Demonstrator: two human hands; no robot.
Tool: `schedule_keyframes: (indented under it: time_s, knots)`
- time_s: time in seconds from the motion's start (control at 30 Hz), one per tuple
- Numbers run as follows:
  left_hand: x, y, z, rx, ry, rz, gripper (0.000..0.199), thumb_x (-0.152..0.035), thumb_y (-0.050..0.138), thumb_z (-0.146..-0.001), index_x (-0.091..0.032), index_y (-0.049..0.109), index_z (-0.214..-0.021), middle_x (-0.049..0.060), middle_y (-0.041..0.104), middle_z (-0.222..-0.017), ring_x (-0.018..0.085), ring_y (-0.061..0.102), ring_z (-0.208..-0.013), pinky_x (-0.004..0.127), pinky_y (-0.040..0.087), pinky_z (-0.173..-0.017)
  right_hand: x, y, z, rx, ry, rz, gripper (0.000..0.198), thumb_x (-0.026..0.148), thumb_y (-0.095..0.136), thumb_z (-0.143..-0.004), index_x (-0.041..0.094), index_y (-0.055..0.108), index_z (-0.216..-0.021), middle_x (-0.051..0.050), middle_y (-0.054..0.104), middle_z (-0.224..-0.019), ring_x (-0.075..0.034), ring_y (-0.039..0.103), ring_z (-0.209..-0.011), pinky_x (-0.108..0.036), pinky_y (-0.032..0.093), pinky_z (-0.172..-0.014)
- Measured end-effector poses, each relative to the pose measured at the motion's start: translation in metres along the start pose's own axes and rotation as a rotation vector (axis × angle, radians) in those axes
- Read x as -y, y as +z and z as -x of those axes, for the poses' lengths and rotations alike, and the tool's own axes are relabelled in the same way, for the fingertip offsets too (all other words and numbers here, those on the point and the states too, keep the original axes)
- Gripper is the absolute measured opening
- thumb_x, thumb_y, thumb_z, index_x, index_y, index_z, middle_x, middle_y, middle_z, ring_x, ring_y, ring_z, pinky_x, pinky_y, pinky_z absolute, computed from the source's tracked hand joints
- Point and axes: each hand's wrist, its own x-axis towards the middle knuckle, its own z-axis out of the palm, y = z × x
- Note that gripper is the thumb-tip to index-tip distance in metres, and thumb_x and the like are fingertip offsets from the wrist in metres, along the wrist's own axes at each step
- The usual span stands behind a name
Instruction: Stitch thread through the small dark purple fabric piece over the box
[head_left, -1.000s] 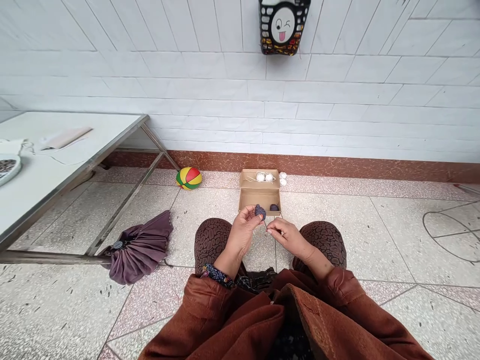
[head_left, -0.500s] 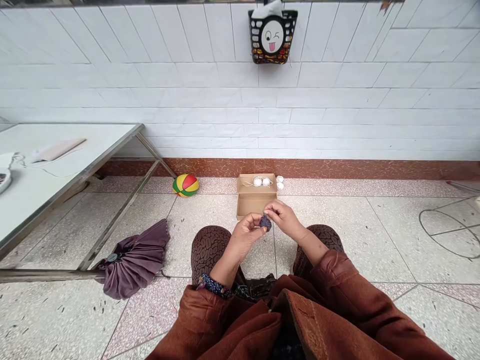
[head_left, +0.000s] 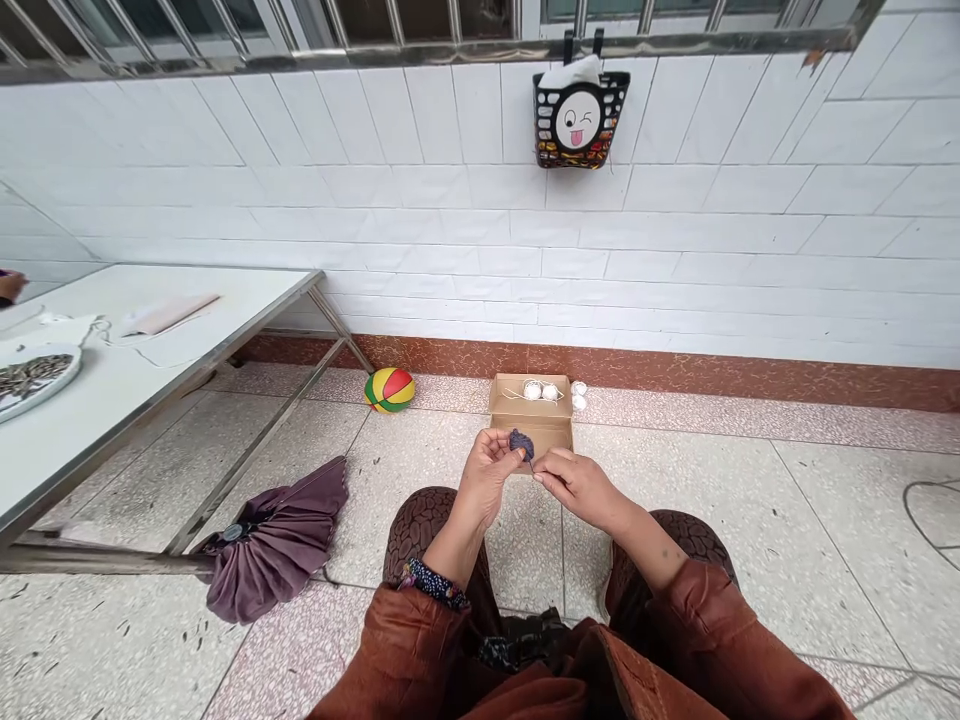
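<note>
Between the fingers and thumb of my left hand (head_left: 485,474) is a small dark purple-grey ball of yarn (head_left: 522,446). A short strand of yarn (head_left: 532,466) runs from the ball down to my right hand (head_left: 577,485), whose thumb and forefinger pinch it. Both hands are raised above the floor, in front of my knees. Behind them lies an open cardboard box (head_left: 496,428). White balls of yarn (head_left: 541,391) rest on its raised far part, and more white balls (head_left: 579,396) sit just right of it.
A multicoloured ball (head_left: 390,389) lies by the wall. To my left stands a metal-framed table (head_left: 172,345) with a plate (head_left: 46,377) on it; a folded purple umbrella (head_left: 281,540) is near its leg. A black basket (head_left: 581,118) hangs on the wall. At far left, a person's hand (head_left: 11,285) shows.
My right hand has moved from the top of the yarn ball to below its right side, holding the strand. The ball has turned in my left hand. The view has tilted up and left.
</note>
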Motion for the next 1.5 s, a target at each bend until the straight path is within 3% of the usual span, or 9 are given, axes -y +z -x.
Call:
schedule_keyframes:
  time_s: [0.17,0.33,0.47,0.6,0.7,0.87,1.17,1.37,1.5]
  knots:
    - [-0.012,0.011,-0.031,0.065,0.046,-0.093,0.032,-0.022,0.080,-0.064,-0.017,0.066,-0.093,0.000,0.066,-0.085,0.013,0.059,-0.079,0.026,0.044,-0.078,-0.005,-0.027,-0.036,0.074,-0.042,-0.040,0.012,0.023,0.052,-0.097,0.022,0.063,-0.093,-0.001,0.062,-0.083,-0.015,0.058,-0.073,-0.027,0.043,-0.068]
    - [-0.029,0.026,-0.074,0.153,0.118,-0.165,0.033,-0.021,0.083,-0.061,-0.017,0.068,-0.090,0.003,0.068,-0.089,0.014,0.061,-0.082,0.028,0.045,-0.082,-0.030,-0.057,-0.084,-0.036,-0.069,-0.079,0.011,0.027,0.059,-0.094,0.021,0.065,-0.087,-0.001,0.062,-0.078,-0.015,0.057,-0.072,-0.027,0.043,-0.067]
    - [-0.022,0.027,-0.092,0.242,0.070,-0.200,0.029,-0.020,0.082,-0.063,-0.016,0.068,-0.088,0.002,0.067,-0.082,0.013,0.059,-0.078,0.028,0.045,-0.079,-0.064,-0.059,-0.102,-0.154,-0.030,-0.094,0.017,0.031,0.058,-0.097,0.021,0.066,-0.086,-0.003,0.064,-0.080,-0.017,0.059,-0.077,-0.029,0.045,-0.071]
    - [-0.003,0.024,-0.093,0.339,-0.017,-0.068,0.031,-0.021,0.082,-0.065,-0.016,0.069,-0.092,0.002,0.065,-0.085,0.014,0.058,-0.081,0.028,0.045,-0.079,-0.094,-0.038,-0.099,-0.289,0.047,-0.138,0.018,0.031,0.058,-0.096,0.021,0.066,-0.084,-0.004,0.065,-0.083,-0.018,0.059,-0.080,-0.030,0.046,-0.073]
    - [0.002,0.024,-0.093,0.311,-0.059,0.061,0.031,-0.021,0.082,-0.065,-0.018,0.067,-0.092,0.002,0.064,-0.087,0.013,0.058,-0.082,0.027,0.045,-0.077,-0.104,-0.023,-0.093,-0.320,0.114,-0.138,0.016,0.028,0.055,-0.095,0.021,0.065,-0.084,-0.004,0.064,-0.082,-0.018,0.059,-0.078,-0.030,0.046,-0.073]
    - [0.000,0.024,-0.099,0.199,-0.025,0.166,0.042,-0.019,0.082,-0.064,-0.020,0.066,-0.102,0.002,0.066,-0.098,0.012,0.060,-0.086,0.026,0.045,-0.079,-0.100,-0.016,-0.079,-0.242,0.083,-0.094,0.015,0.023,0.051,-0.095,0.021,0.063,-0.087,-0.004,0.065,-0.085,-0.019,0.060,-0.081,-0.031,0.047,-0.076]
    - [0.008,0.022,-0.103,0.064,0.138,-0.114,0.034,-0.019,0.078,-0.065,-0.018,0.069,-0.098,0.003,0.069,-0.091,0.014,0.061,-0.084,0.029,0.046,-0.084,-0.063,-0.040,-0.062,-0.020,0.043,-0.244,0.018,0.035,0.059,-0.094,0.021,0.066,-0.085,-0.001,0.062,-0.076,-0.015,0.055,-0.066,-0.028,0.045,-0.064]
    - [0.006,0.024,-0.093,0.299,0.089,-0.309,0.030,-0.017,0.078,-0.065,-0.018,0.072,-0.094,0.004,0.068,-0.089,0.016,0.060,-0.080,0.029,0.046,-0.076,-0.064,-0.057,-0.071,-0.219,0.096,-0.309,0.025,0.044,0.061,-0.093,0.023,0.069,-0.084,-0.003,0.060,-0.078,-0.018,0.056,-0.074,-0.032,0.046,-0.071]
    - [0.000,0.031,-0.082,0.397,0.053,-0.233,0.049,-0.014,0.077,-0.067,-0.023,0.066,-0.114,0.002,0.067,-0.093,0.016,0.061,-0.086,0.028,0.046,-0.080,-0.080,-0.051,-0.076,-0.295,0.200,-0.357,0.023,0.043,0.063,-0.091,0.022,0.068,-0.082,-0.002,0.060,-0.079,-0.017,0.054,-0.075,-0.030,0.044,-0.071]
